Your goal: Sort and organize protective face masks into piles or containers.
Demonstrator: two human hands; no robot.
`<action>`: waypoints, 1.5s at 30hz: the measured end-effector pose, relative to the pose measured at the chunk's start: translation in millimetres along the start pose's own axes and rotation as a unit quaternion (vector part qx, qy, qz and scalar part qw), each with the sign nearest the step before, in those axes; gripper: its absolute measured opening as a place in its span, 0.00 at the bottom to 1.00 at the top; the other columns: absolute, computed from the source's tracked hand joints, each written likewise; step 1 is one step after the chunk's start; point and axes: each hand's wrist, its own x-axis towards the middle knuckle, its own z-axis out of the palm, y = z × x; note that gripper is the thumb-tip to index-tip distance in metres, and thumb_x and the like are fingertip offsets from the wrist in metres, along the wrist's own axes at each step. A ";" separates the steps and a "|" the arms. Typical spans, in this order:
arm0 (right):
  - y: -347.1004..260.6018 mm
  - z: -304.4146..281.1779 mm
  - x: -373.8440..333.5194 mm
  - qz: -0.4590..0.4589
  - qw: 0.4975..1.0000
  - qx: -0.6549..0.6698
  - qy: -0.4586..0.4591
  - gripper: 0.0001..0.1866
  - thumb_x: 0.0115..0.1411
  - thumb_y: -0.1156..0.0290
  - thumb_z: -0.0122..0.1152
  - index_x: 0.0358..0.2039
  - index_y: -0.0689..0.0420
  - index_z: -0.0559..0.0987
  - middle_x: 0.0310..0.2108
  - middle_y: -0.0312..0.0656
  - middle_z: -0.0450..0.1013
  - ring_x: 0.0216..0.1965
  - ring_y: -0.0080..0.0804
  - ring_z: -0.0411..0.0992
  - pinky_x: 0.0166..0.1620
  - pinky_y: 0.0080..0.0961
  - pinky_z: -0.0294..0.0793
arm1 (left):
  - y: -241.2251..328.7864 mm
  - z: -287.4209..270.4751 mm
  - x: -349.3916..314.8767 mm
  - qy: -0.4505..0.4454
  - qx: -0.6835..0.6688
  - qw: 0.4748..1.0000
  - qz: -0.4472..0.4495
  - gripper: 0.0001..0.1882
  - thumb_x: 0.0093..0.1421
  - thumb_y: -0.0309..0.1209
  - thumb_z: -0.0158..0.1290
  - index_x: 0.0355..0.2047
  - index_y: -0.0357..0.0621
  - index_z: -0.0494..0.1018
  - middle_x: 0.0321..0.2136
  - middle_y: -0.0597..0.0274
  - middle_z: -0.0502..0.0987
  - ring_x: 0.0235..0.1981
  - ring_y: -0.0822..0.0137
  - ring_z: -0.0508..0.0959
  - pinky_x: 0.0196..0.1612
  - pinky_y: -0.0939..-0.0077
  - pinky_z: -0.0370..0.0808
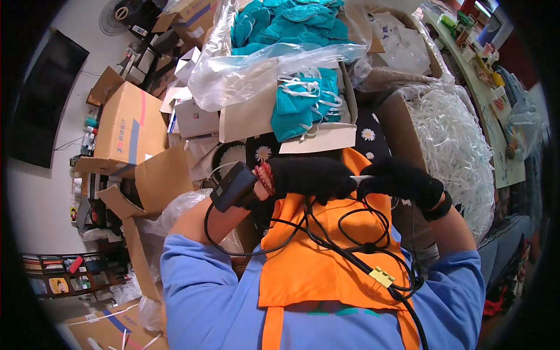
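Both my hands wear black gloves and meet in front of my orange apron (326, 256). My left hand (315, 177) is closed, its fingertips on a short white strip (358, 177). The strip's other end is pinched by my right hand (401, 183); most of it is hidden in the gloves. Just beyond them, a small open carton (321, 137) holds teal fabric masks (297, 105) with white straps. On my left wrist are a red bead bracelet (264, 177) and a black device (231, 185) with a cable.
A large heap of teal masks (291, 23) lies in a plastic-lined box at the back. To the right, a carton brims with loose white strips (446, 140). Brown cartons (125, 125) crowd the left. Black cables (338, 245) loop across my apron, joined by a yellow clip (382, 277).
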 end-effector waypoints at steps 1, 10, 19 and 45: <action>3.2 1.7 -0.8 -0.007 1.000 -0.005 0.002 0.12 0.59 0.68 0.58 0.38 0.63 0.78 0.35 0.40 0.77 0.35 0.22 0.73 0.41 0.21 0.71 | 0.1 7.2 -3.0 0.014 0.000 1.000 0.004 0.11 0.62 0.35 0.50 0.35 0.37 0.71 0.27 0.64 0.73 0.26 0.76 0.72 0.30 0.79 0.72; -25.8 61.1 -25.3 -0.070 0.883 0.390 0.252 0.16 0.58 0.59 0.54 0.39 0.58 0.75 0.37 0.43 0.73 0.38 0.36 0.73 0.42 0.27 0.73 | -23.6 42.4 -7.7 -0.024 -0.271 0.947 0.169 0.15 0.63 0.32 0.47 0.47 0.37 0.67 0.34 0.62 0.73 0.33 0.70 0.75 0.35 0.75 0.77; -61.8 36.5 -65.2 -0.252 0.947 0.188 -0.068 0.16 0.56 0.65 0.59 0.40 0.64 0.76 0.37 0.47 0.74 0.37 0.35 0.74 0.41 0.28 0.74 | 25.7 87.2 -76.9 0.105 0.357 0.870 0.323 0.06 0.57 0.33 0.48 0.28 0.46 0.73 0.26 0.52 0.77 0.29 0.53 0.78 0.29 0.65 0.75; 111.6 -179.8 -135.9 0.069 0.606 -0.681 0.406 0.21 0.61 0.76 0.48 0.56 0.54 0.69 0.57 0.48 0.63 0.61 0.40 0.59 0.63 0.30 0.55 | -166.7 -129.3 -187.1 0.511 0.199 0.778 -0.307 0.28 0.53 0.29 0.54 0.56 0.52 0.63 0.46 0.45 0.73 0.44 0.47 0.75 0.47 0.61 0.71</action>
